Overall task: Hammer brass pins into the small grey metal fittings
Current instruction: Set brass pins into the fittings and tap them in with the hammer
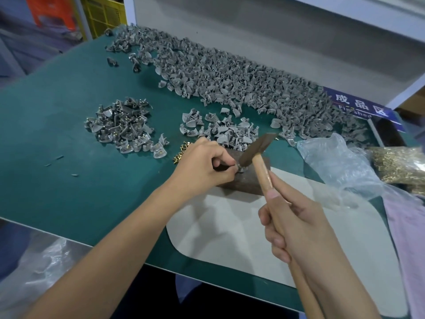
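Observation:
My left hand (204, 165) pinches a small grey fitting (240, 168) on a dark metal block (243, 180) near the middle of the green table. My right hand (296, 229) grips the wooden handle of a hammer (259, 146), whose dark head is down at the fitting. Loose brass pins (180, 151) lie just left of my left hand. A small heap of grey fittings (220, 130) sits behind the block. Another heap with brass pins in them (124, 127) lies to the left.
A long, large pile of grey fittings (241, 74) runs along the back of the table (57, 134). A clear plastic bag (340, 160) and a bag of brass pins (400, 166) lie at the right. A pale mat (230, 226) lies under the block. A blue sign (358, 104) stands at the back right.

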`<state>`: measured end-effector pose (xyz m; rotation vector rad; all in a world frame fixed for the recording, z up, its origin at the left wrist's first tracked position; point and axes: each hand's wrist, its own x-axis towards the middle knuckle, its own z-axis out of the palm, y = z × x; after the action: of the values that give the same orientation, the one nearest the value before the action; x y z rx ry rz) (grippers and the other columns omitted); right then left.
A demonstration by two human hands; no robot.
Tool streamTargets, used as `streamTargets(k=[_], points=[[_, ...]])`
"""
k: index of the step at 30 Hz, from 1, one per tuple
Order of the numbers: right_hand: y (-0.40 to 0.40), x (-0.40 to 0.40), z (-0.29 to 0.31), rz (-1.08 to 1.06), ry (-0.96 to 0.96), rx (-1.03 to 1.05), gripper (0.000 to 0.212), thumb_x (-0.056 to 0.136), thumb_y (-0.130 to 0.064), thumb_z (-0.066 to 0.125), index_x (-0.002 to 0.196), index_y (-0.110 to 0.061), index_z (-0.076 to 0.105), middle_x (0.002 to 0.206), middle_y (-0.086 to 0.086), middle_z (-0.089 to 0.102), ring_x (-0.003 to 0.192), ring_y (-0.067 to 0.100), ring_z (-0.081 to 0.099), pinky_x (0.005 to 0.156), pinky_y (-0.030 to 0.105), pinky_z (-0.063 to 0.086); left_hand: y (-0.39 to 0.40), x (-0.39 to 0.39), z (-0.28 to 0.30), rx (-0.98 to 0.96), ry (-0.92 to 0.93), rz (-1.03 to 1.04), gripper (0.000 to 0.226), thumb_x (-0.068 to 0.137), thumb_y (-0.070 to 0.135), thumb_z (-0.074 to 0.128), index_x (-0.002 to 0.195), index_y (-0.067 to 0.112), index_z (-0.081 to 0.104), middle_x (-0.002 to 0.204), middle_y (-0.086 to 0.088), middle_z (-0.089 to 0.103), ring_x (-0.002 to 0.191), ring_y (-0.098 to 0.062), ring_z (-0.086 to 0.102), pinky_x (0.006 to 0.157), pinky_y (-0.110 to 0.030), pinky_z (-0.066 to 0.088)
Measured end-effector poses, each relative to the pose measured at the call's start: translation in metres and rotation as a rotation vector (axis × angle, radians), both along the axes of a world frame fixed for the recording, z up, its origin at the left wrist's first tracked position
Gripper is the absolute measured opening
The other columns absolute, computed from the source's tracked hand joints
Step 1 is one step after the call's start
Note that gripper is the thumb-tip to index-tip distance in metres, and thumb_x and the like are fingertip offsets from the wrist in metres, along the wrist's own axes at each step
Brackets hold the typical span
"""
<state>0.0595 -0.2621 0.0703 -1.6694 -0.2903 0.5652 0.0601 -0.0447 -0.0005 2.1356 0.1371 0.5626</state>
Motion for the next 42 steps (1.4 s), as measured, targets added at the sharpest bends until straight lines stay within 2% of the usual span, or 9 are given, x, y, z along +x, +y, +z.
streamTargets(k=[6, 9, 12, 17, 24, 27, 32, 35, 42], points=[[0.000, -0.002, 0.010, 0.002, -0.074, 0.029, 0.039, 0.107, -0.030, 0.053, 0.129, -0.058, 0.066, 0.067, 0.001, 0.052, 0.046, 0.013, 0.031, 0.043, 0.022, 0.024, 0.001, 0.002, -0.001, -0.006, -0.013, 0.008, 0.027, 0.080, 0.028, 0.084, 0.069, 0.045, 0.067, 0.061, 0.012, 0.049, 0.078, -0.014, 0.048, 0.070, -0.025, 0.038], [0.001, 0.003, 0.008, 0.035, -0.013, -0.049, 0.040, 0.109, -0.026, 0.051, 0.125, -0.059, 0.068, 0.065, -0.001, 0.051, 0.045, 0.012, 0.030, 0.042, 0.019, 0.024, 0.003, 0.002, -0.002, -0.011, -0.011, -0.003, 0.025, 0.079, 0.027, 0.084, 0.069, 0.043, 0.068, 0.059, 0.014, 0.045, 0.077, -0.015, 0.047, 0.068, -0.029, 0.038], [-0.002, 0.004, 0.009, 0.009, -0.063, -0.033, 0.038, 0.107, -0.029, 0.052, 0.125, -0.059, 0.067, 0.066, 0.000, 0.051, 0.046, 0.013, 0.030, 0.042, 0.020, 0.025, 0.002, 0.002, -0.003, 0.006, -0.014, 0.001, 0.017, 0.079, 0.027, 0.084, 0.071, 0.037, 0.073, 0.058, 0.015, 0.046, 0.075, -0.015, 0.047, 0.067, -0.028, 0.037], [-0.001, 0.006, 0.005, 0.031, -0.069, -0.053, 0.041, 0.108, -0.029, 0.050, 0.125, -0.063, 0.065, 0.066, 0.001, 0.048, 0.048, 0.015, 0.028, 0.043, 0.019, 0.025, 0.003, 0.003, -0.004, 0.010, -0.033, 0.004, 0.025, 0.078, 0.031, 0.083, 0.067, 0.047, 0.067, 0.067, 0.017, 0.053, 0.076, -0.014, 0.048, 0.068, -0.028, 0.036], [-0.001, 0.003, 0.001, 0.038, -0.118, -0.030, 0.042, 0.107, -0.029, 0.050, 0.127, -0.063, 0.064, 0.067, 0.003, 0.045, 0.049, 0.015, 0.026, 0.044, 0.019, 0.023, 0.003, 0.003, -0.006, 0.024, -0.036, 0.009, 0.020, 0.079, 0.031, 0.084, 0.071, 0.044, 0.070, 0.065, 0.016, 0.052, 0.077, -0.014, 0.048, 0.069, -0.028, 0.039], [-0.002, 0.005, 0.000, 0.031, -0.081, -0.039, 0.038, 0.106, -0.033, 0.052, 0.125, -0.064, 0.065, 0.066, 0.001, 0.047, 0.047, 0.014, 0.026, 0.044, 0.018, 0.024, 0.004, 0.004, -0.005, 0.023, -0.024, 0.010, 0.021, 0.078, 0.031, 0.084, 0.069, 0.044, 0.069, 0.059, 0.013, 0.047, 0.075, -0.013, 0.047, 0.067, -0.029, 0.037], [-0.001, -0.006, -0.004, -0.002, -0.212, 0.042, 0.041, 0.099, -0.044, 0.053, 0.136, -0.059, 0.060, 0.068, 0.001, 0.045, 0.050, 0.019, 0.026, 0.044, 0.020, 0.026, 0.002, 0.002, -0.003, 0.016, -0.016, 0.014, 0.014, 0.079, 0.042, 0.078, 0.069, 0.046, 0.069, 0.065, 0.014, 0.051, 0.078, -0.014, 0.048, 0.070, -0.027, 0.036], [-0.001, 0.000, -0.009, 0.036, -0.117, -0.039, 0.040, 0.107, -0.033, 0.050, 0.127, -0.065, 0.062, 0.067, 0.001, 0.044, 0.048, 0.014, 0.026, 0.044, 0.017, 0.026, 0.004, 0.003, -0.002, 0.006, -0.011, 0.011, 0.022, 0.077, 0.035, 0.081, 0.066, 0.047, 0.066, 0.058, 0.012, 0.046, 0.076, -0.014, 0.047, 0.068, -0.032, 0.040], [-0.002, 0.006, -0.004, 0.053, -0.133, -0.032, 0.042, 0.108, -0.029, 0.049, 0.127, -0.064, 0.063, 0.068, 0.003, 0.041, 0.048, 0.014, 0.025, 0.044, 0.018, 0.025, 0.004, 0.002, -0.001, 0.010, 0.007, 0.019, 0.020, 0.080, 0.026, 0.085, 0.072, 0.039, 0.072, 0.057, 0.015, 0.046, 0.075, -0.011, 0.047, 0.068, -0.027, 0.036]])
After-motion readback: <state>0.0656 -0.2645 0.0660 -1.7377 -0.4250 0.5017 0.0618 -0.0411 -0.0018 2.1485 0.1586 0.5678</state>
